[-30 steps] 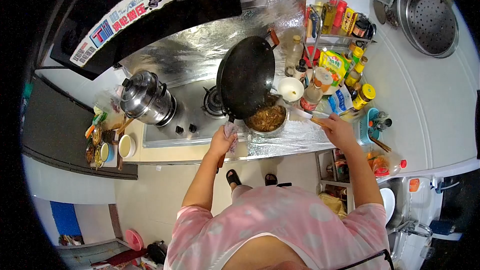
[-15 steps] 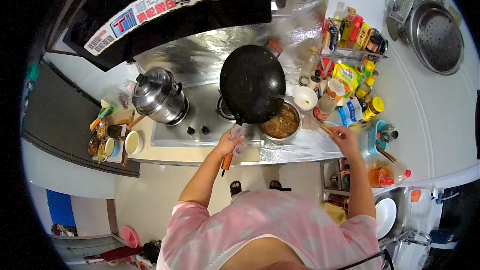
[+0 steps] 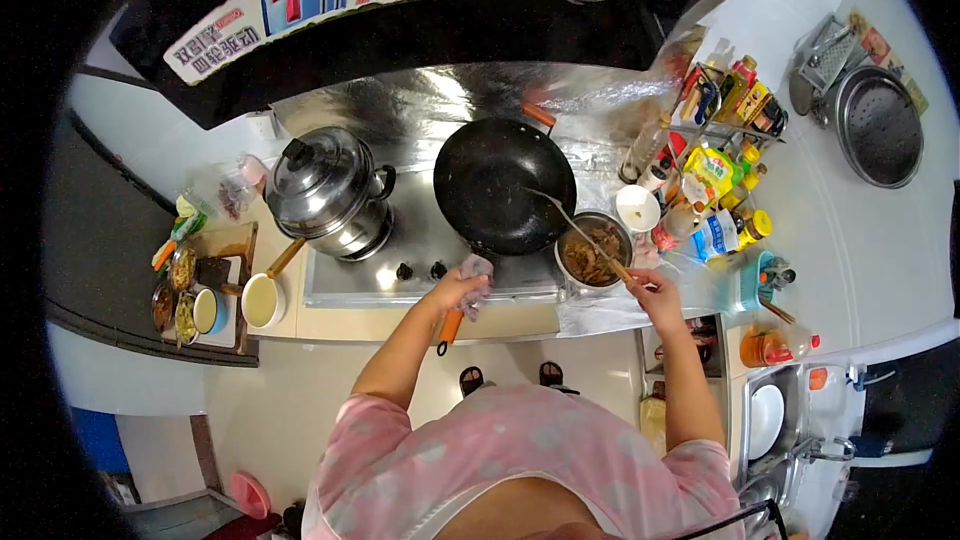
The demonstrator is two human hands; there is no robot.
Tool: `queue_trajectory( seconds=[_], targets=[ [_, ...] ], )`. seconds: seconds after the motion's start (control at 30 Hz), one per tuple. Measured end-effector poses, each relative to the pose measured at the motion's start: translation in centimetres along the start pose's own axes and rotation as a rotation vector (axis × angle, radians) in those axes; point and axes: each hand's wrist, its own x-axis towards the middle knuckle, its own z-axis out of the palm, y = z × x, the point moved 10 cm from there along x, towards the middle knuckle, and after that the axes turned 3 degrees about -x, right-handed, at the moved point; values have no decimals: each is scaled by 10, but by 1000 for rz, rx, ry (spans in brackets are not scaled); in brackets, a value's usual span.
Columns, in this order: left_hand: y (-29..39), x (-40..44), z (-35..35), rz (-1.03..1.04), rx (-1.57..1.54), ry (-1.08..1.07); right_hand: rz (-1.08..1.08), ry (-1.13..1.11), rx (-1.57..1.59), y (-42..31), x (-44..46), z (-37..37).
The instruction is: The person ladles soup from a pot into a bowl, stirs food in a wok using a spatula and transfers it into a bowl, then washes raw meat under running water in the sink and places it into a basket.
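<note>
My left hand (image 3: 457,290) is closed round the wok's handle, with a greyish-purple cloth (image 3: 477,278) bunched in its grip. The black wok (image 3: 490,175) is over the stove, its inside dark with a few small specks. In my right hand (image 3: 655,298) is the wooden handle of a spatula (image 3: 570,220). Its metal shaft crosses above a pot (image 3: 562,268) and the head reaches the wok's right inner side. Brown cooked food (image 3: 592,248) fills part of that pot, which stands right of the wok.
A lidded steel steamer (image 3: 325,190) stands on the left of the stove (image 3: 400,240). Bowls and dishes of ingredients sit on a tray (image 3: 230,315) at far left. Behind the pot are a white bowl (image 3: 637,208), bottles and seasoning packets. A sink (image 3: 790,430) lies at right.
The wok has gone from tilted beside the pot to flatter over the stove. My right hand has moved left with the spatula. The camera view has shifted.
</note>
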Motion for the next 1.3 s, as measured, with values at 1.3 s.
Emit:
queue_trajectory(
  seconds=[1.3],
  targets=[
    [-15,-5,-74,-131,-56,-6,105,208,-3,-23,-54,113]
  ],
)
